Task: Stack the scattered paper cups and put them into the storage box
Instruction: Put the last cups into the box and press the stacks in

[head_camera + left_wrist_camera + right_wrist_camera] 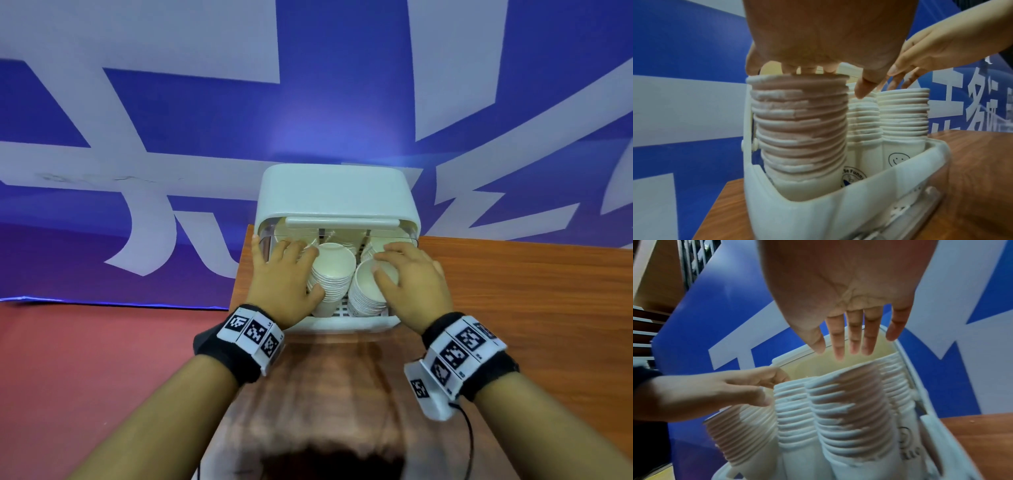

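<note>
A white storage box (342, 322) with its lid (335, 192) raised stands at the table's far left corner. Several stacks of white paper cups stand upright inside it. My left hand (291, 274) covers the leftmost stack (801, 129) from above, fingers curled over its far rim and thumb down its near side. The middle stack (334, 270) shows its open top. My right hand (407, 274) is spread with straight fingers just over the right stack (364, 294). In the right wrist view that hand (855, 337) holds nothing above the stack (849, 410).
The brown wooden table (513, 308) stretches right and toward me from the box. Its left edge runs just beside the box, with red floor (85, 377) below. A blue and white banner wall (171, 137) stands behind.
</note>
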Motion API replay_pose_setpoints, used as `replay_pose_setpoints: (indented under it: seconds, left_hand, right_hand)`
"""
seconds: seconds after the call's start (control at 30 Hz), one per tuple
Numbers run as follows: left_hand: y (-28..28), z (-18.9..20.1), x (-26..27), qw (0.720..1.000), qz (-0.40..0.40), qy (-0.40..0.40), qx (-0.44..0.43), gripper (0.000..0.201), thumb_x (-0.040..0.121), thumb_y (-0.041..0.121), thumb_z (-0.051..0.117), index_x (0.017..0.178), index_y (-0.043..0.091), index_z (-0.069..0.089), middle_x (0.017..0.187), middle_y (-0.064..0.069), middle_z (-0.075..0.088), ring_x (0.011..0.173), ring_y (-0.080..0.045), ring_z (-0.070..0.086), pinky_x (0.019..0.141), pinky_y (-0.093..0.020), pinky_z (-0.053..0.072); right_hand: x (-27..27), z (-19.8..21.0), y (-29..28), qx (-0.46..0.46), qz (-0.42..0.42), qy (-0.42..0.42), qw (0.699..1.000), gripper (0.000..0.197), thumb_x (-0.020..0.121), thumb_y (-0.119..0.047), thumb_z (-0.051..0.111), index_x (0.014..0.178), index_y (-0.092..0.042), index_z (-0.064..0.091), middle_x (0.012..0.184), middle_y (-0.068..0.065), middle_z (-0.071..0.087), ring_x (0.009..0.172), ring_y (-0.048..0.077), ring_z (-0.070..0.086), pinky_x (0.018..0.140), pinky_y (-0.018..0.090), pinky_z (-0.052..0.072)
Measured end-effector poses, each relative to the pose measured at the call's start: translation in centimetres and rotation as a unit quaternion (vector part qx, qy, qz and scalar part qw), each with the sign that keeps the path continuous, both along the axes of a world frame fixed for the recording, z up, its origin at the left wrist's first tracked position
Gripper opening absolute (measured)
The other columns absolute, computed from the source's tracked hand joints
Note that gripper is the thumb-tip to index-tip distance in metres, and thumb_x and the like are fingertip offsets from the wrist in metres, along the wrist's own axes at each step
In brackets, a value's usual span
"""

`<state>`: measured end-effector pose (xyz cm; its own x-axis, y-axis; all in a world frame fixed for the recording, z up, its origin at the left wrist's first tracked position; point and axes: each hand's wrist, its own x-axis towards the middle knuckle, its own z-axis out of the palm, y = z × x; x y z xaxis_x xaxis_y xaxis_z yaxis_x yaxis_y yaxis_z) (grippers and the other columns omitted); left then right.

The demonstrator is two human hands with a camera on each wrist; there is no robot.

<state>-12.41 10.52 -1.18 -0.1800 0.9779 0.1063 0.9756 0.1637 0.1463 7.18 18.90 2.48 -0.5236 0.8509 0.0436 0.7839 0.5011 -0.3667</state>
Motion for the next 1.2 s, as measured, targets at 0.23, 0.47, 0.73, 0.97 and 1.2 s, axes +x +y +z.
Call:
replay_pose_setpoints:
  seconds: [0.23,0.47,0.73,0.97,1.2]
  left_hand:
    - [0.8,0.4,0.9,0.999,0.024,0.017,0.022,0.063,0.075,0.058,0.039,0.127,0.023,0.049,0.126,-0.001,0.055,0.126,-0.028,0.043,0.104,-0.073,0.008]
    - [0.7,0.7,1.3,0.995,0.013,0.079,-0.056,0.043,0.087,0.061,0.042,0.123,0.037,0.047,0.151,-0.003,0.022,0.143,-0.030,0.007,0.103,-0.073,-0.005]
    - [0.0,-0.3,1.1,0.997,-0.006,0.072,0.001,0.028,0.068,0.049,0.074,0.087,0.030,0.066,0.133,-0.008,0.054,0.129,-0.036,0.042,0.095,-0.080,0.017]
    - [-0.5,-0.7,1.8,0.999,0.013,0.040,0.017,0.055,0.064,0.038,0.077,0.116,0.033,0.059,0.138,-0.010,0.047,0.131,-0.035,0.039,0.100,-0.074,0.009]
    - [-0.5,-0.4,3.3,0.998,-0.051,0.038,0.009,0.030,0.054,0.028,0.084,0.080,0.025,0.068,0.106,0.002,0.065,0.110,-0.027,0.051,0.100,-0.069,0.008]
  right_hand:
    - [1.6,-0.7,1.1,-0.084,0.024,0.020,0.996,0.043,0.094,-0.038,0.046,0.135,-0.024,0.042,0.143,-0.006,0.040,0.123,0.015,0.047,0.098,0.033,0.042]
    - [-0.3,-1.5,1.9,-0.139,0.015,0.015,0.990,0.049,0.095,-0.033,0.049,0.138,-0.012,0.040,0.140,0.008,0.041,0.129,0.020,0.039,0.103,0.023,0.027]
    - [-1.4,-1.8,3.1,-0.158,0.032,0.039,0.986,0.049,0.093,-0.029,0.052,0.138,-0.014,0.039,0.141,0.007,0.038,0.130,0.019,0.036,0.106,0.024,0.026]
    - [0.6,-1.9,2.0,-0.114,0.056,0.050,0.991,0.063,0.089,-0.029,0.058,0.144,-0.018,0.030,0.151,0.003,0.026,0.140,0.018,0.024,0.111,0.026,0.022]
    - [2.3,-3.3,-0.4,-0.135,0.018,0.023,0.990,0.084,0.066,-0.051,0.076,0.136,-0.034,0.033,0.144,-0.007,0.030,0.130,0.018,0.037,0.104,0.038,0.039]
